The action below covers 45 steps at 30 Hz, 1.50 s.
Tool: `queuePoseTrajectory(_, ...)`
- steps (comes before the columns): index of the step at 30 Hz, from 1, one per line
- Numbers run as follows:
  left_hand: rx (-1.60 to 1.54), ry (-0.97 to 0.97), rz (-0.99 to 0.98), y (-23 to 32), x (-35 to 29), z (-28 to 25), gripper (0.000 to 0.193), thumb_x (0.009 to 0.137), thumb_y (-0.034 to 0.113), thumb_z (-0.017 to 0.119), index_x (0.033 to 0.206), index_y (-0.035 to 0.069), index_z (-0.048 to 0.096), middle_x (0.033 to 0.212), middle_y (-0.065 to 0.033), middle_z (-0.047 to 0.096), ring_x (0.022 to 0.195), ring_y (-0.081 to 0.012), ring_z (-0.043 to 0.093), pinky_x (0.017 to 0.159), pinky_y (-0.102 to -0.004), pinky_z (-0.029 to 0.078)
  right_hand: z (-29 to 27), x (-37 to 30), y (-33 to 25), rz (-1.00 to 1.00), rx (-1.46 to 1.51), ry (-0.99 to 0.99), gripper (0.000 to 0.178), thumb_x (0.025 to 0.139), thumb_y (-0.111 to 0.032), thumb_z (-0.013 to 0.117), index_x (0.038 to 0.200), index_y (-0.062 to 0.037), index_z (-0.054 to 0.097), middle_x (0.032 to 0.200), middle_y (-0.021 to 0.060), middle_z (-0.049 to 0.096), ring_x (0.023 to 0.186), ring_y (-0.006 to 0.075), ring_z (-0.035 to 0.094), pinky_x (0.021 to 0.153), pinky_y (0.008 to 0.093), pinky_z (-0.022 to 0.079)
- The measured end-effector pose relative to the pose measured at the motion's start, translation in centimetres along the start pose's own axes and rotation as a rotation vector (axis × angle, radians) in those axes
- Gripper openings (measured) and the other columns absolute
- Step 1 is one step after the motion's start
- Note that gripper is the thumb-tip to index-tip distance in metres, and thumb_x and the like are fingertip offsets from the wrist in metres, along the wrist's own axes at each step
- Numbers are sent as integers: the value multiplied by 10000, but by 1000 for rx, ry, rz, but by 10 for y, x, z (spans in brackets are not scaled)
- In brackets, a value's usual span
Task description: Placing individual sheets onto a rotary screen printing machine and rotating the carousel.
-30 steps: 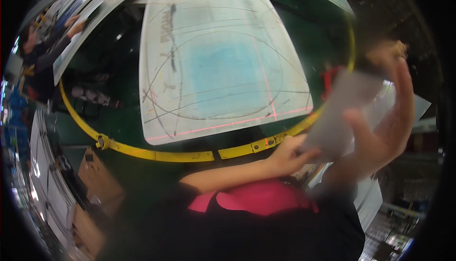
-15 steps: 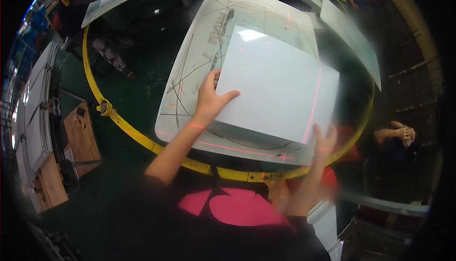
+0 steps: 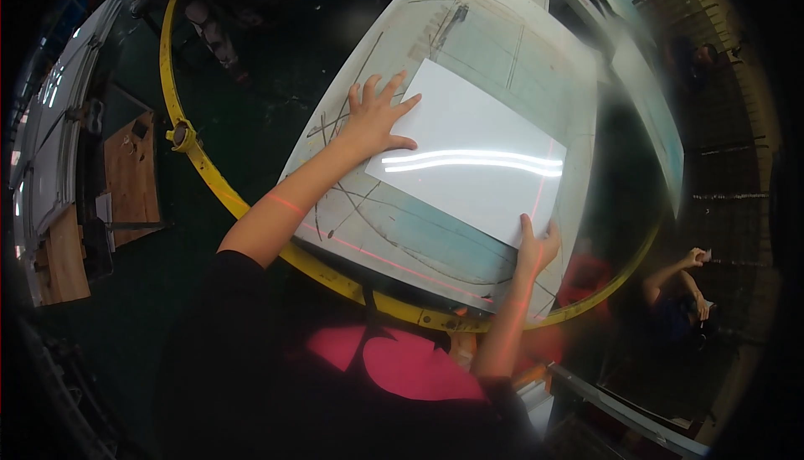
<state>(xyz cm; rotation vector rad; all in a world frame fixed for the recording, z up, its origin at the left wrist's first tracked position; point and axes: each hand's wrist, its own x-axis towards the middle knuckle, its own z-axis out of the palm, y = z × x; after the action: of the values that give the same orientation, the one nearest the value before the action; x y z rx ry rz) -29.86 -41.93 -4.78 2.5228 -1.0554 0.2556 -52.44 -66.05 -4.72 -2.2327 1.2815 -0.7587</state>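
Observation:
A glossy white rectangular sheet [image 3: 477, 121] lies over a large pale board [image 3: 368, 217] with rounded corners and dark scrawled lines. Two bright lamp reflections cross the sheet, and red laser lines run over sheet and board. At the sheet's left edge, my left hand [image 3: 377, 121] is open, fingers spread and thumb resting at the edge. My right hand [image 3: 537, 252] is at the near right corner, its thumb on top and its fingers along the outer side. It appears closed on that corner; the fingertips are partly hidden.
A curved yellow rail [image 3: 219, 196] passes around the near side of the board. Stacked white panels [image 3: 63, 100] and a wooden board [image 3: 132, 167] stand at the left. Another pale board [image 3: 645, 108] is at the right. A person [image 3: 678, 297] sits at the far right, arms raised.
The sheet has come down onto the board and lies flatter. My left hand has let go of its edge and spread its fingers. The right hand stays at the near right corner.

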Motion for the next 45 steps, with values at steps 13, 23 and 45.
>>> queuePoseTrajectory(13,-3,-212,47,-12,14,10,731,616,600,592,1235,237,451,1345,6,335,1279,-312,100,937,-614,-44,6,9,17,-26,-26,-8,607,597,-333,740,1025,44,532,990,145,498,948,276,458,807,369,391)
queuePoseTrajectory(23,11,-217,42,-13,13,6,736,609,602,600,1227,227,461,1336,-2,351,1272,-315,121,939,-605,-62,4,5,10,20,-125,-17,612,580,-385,741,1025,-12,547,976,92,515,993,247,420,877,383,318)
queuePoseTrajectory(45,-26,-166,22,-14,11,11,746,576,621,603,1205,237,488,1322,6,374,1263,-313,141,941,-592,-76,5,11,14,46,-120,-65,623,582,-403,734,1046,-33,546,1016,87,520,1043,241,390,935,430,203)
